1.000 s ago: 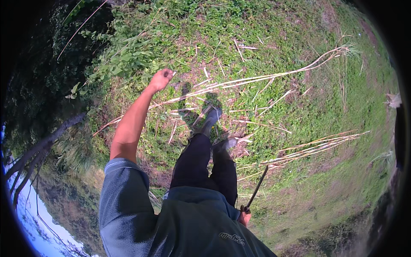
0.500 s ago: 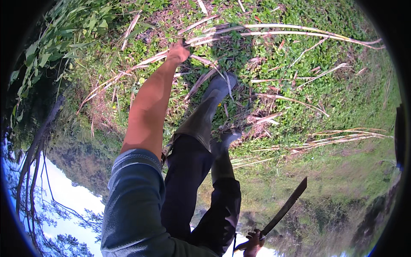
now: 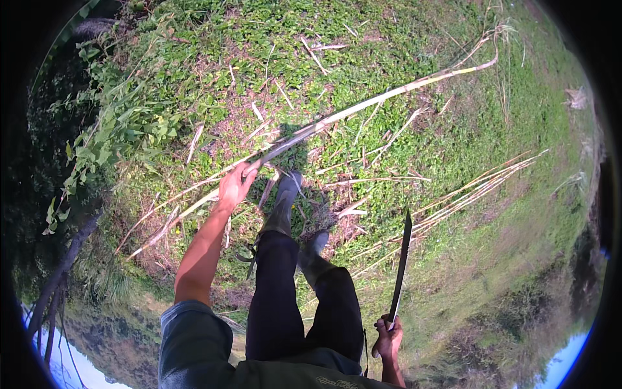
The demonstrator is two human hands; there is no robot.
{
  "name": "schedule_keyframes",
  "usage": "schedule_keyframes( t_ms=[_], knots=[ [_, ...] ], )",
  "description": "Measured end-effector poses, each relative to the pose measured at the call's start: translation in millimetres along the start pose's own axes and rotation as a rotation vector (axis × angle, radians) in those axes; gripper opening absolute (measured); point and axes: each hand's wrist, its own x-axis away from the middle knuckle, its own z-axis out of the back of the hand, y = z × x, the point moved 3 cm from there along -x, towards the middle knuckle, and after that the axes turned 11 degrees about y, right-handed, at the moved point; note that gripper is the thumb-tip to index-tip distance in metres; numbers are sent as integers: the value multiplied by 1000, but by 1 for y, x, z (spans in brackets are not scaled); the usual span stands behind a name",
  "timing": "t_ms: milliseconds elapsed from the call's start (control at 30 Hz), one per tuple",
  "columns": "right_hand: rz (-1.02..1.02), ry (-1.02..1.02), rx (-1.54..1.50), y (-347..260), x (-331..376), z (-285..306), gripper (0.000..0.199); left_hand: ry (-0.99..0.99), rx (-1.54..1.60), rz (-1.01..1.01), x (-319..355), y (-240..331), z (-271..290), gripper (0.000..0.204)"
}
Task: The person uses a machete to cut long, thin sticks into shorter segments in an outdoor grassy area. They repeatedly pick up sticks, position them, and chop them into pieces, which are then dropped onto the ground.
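Closed around a long bundle of pale cane stalks (image 3: 353, 110), my left hand (image 3: 234, 187) holds it just above the ground in front of my boots. The stalks run from the lower left up to a bent, frayed end at the far right. In my right hand (image 3: 387, 338), down at my right side, is the handle of a machete (image 3: 402, 266). Its long dark blade points up and away from me, apart from the stalks I hold.
My rubber boots (image 3: 281, 204) stand on low green growth strewn with dry husk pieces (image 3: 313, 57). A separate row of cut stalks (image 3: 479, 188) lies to the right. Leafy plants (image 3: 123, 136) and a dark branch (image 3: 65, 266) are at the left.
The view has shifted, and the held stalks now slant more steeply up to the right. The machete has swung from leaning right to nearly upright. Both hands keep their hold.
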Motion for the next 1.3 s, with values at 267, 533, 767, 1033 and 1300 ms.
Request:
schedule_keyframes(
  t_ms=[267,533,767,1033,1300],
  knots=[
    [315,46,-617,-73,38,40,22,120,63,65,157,158,173,42],
    [386,-218,-1080,-211,58,32,18,-114,410,232,363,302,257,39],
    [297,-458,-1348,-208,91,37,17,-263,564,354,465,313,265,37],
    [418,-666,-1348,-172,118,80,15,-567,1037,411,476,339,220,31],
    [442,-881,-1525,-135,116,115,15,-781,1193,529,497,341,191,27]
  ],
)
